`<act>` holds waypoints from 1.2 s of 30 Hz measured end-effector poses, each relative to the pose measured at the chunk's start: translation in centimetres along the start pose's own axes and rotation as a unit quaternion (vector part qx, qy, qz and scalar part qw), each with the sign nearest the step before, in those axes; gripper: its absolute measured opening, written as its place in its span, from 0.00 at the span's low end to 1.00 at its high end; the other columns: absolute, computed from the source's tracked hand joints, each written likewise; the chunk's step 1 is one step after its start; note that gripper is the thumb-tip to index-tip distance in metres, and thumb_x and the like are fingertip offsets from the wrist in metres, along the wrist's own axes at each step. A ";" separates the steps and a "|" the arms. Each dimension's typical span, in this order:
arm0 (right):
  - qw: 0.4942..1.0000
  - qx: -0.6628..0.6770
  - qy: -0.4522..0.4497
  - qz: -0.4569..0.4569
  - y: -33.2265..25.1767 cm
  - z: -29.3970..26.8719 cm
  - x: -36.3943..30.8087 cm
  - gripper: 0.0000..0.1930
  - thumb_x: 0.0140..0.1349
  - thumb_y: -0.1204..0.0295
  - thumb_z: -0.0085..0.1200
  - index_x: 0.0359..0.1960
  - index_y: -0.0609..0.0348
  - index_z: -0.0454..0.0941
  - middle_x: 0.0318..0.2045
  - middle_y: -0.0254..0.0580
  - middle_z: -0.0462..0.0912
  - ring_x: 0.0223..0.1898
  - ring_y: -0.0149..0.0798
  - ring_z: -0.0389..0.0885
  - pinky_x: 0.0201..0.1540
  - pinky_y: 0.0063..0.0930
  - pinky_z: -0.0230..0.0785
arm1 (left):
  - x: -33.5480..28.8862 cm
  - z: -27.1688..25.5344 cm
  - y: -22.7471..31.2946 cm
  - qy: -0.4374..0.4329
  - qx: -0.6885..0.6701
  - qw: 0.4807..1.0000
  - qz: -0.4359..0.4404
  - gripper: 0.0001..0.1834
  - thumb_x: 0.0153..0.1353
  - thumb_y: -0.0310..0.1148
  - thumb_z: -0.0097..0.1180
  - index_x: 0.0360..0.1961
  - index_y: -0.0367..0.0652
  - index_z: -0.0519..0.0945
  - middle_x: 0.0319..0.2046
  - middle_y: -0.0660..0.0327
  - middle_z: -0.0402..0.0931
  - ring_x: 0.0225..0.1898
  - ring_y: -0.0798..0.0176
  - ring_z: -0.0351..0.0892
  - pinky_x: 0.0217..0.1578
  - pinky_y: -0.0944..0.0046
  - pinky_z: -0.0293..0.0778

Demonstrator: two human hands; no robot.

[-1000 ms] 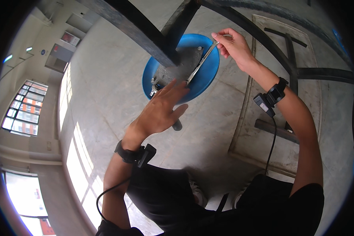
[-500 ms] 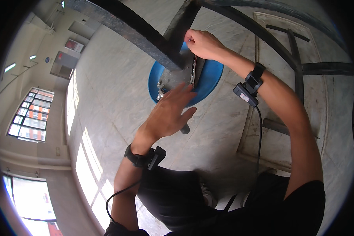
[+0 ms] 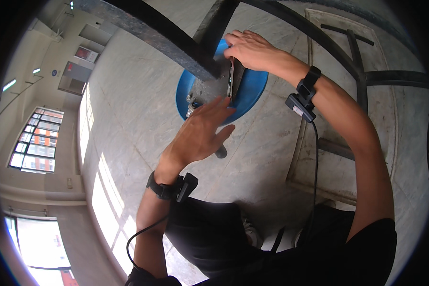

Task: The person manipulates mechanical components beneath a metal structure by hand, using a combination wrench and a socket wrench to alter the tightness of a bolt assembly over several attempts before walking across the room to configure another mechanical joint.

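My left hand (image 3: 195, 131) has its fingers stretched out and its thumb apart. Its fingertips lie at the near end of a long, narrow strip-like piece (image 3: 231, 78) with a pale edge; whether they touch it is unclear. At the far end of that piece is my right hand (image 3: 252, 50), its fingers curled; what lies between thumb and fingertips is hidden. Beside the strip is a grey metal plate (image 3: 209, 91) at the end of a dark metal beam (image 3: 157, 40). A blue round dish-like thing (image 3: 255, 93) sits under them. Small shiny metal fittings (image 3: 191, 101) show left of my left fingers.
Dark metal bars (image 3: 314, 40) curve across the far right. A pale, worn panel (image 3: 383, 128) lies on the floor there, with a dark bar (image 3: 336, 148) on it. A short dark rod end (image 3: 220, 152) sticks out below the blue thing. Black devices with cables sit on both wrists.
The fingers of my right hand have fanned out somewhat from a tighter pinch at the strip's far end. My left hand keeps nearly the same place. The view has shifted slightly.
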State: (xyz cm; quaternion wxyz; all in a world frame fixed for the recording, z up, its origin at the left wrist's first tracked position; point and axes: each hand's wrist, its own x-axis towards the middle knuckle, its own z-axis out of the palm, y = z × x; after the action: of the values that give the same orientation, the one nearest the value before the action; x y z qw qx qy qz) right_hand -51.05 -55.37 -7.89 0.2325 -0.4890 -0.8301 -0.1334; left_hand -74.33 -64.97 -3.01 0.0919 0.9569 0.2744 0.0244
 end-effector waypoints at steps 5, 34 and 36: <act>0.988 -0.069 0.124 -0.057 0.3 1.0 0.4 0.07 0.54 0.71 0.52 0.35 0.50 0.80 0.44 0.38 0.74 0.51 0.38 0.70 0.54 0.33 0.60 | 0.1 -0.1 0.3 -0.011 0.009 1.000 -0.005 0.19 0.61 0.33 0.54 0.53 0.38 0.74 0.59 0.50 0.66 0.66 0.50 0.56 0.63 0.52 0.57; 0.964 -0.013 0.261 -0.051 0.3 -6.2 -6.1 0.14 0.50 0.71 0.55 0.41 0.46 0.79 0.30 0.36 0.72 0.35 0.40 0.73 0.39 0.36 0.65 | 2.1 1.0 -2.5 0.219 -0.087 0.966 -0.103 0.14 0.54 0.32 0.62 0.41 0.39 0.79 0.35 0.54 0.79 0.38 0.51 0.77 0.36 0.60 0.72; 0.960 -0.044 0.263 -0.079 0.5 -6.6 -7.1 0.08 0.55 0.73 0.54 0.37 0.52 0.77 0.28 0.35 0.74 0.33 0.37 0.75 0.37 0.33 0.67 | 2.2 0.9 -3.2 0.211 -0.080 0.972 -0.068 0.13 0.55 0.32 0.61 0.41 0.39 0.79 0.36 0.54 0.79 0.38 0.52 0.77 0.36 0.60 0.73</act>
State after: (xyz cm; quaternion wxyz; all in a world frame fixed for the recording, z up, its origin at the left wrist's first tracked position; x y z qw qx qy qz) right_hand -46.02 -63.39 -5.94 0.4099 -0.3792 -0.7688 -0.3118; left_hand -74.02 -61.24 -4.55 0.1093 0.8989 0.3488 0.2415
